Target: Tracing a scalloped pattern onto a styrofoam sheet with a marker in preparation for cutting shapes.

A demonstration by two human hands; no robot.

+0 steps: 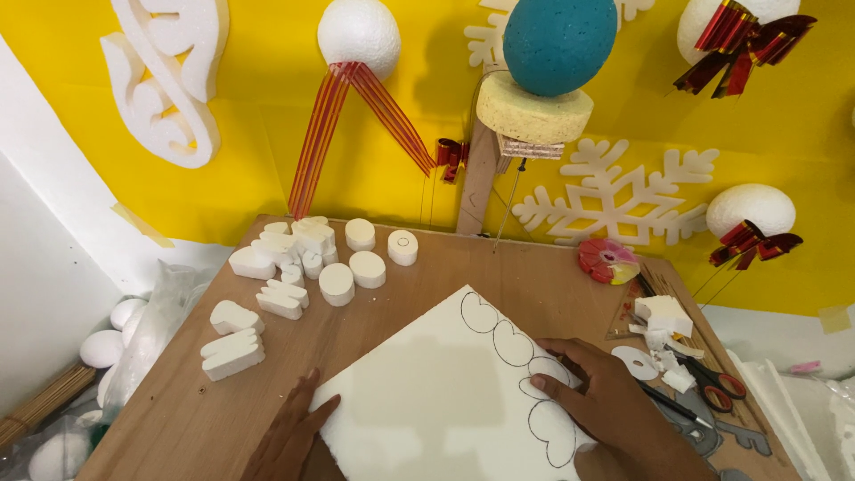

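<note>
foam sheet held flat on workboard

item: white foam sheet, lower centre of the frame, lying cornerwise on the wooden board; a row of outlined rounded shapes runs down its right edge.
left hand: lower left, fingers together and flat, tips touching the sheet's left edge; holds nothing.
right hand: lower right, fingers spread narrow and pressed on the outlines; grips nothing.
nearby: cut foam pieces upper left; scissors and pencil at right, foam offcuts beside them.
handling note: judged best to press evenly with both palms, keeping fingertips off the drawn lines, as foam dents easily.
</note>
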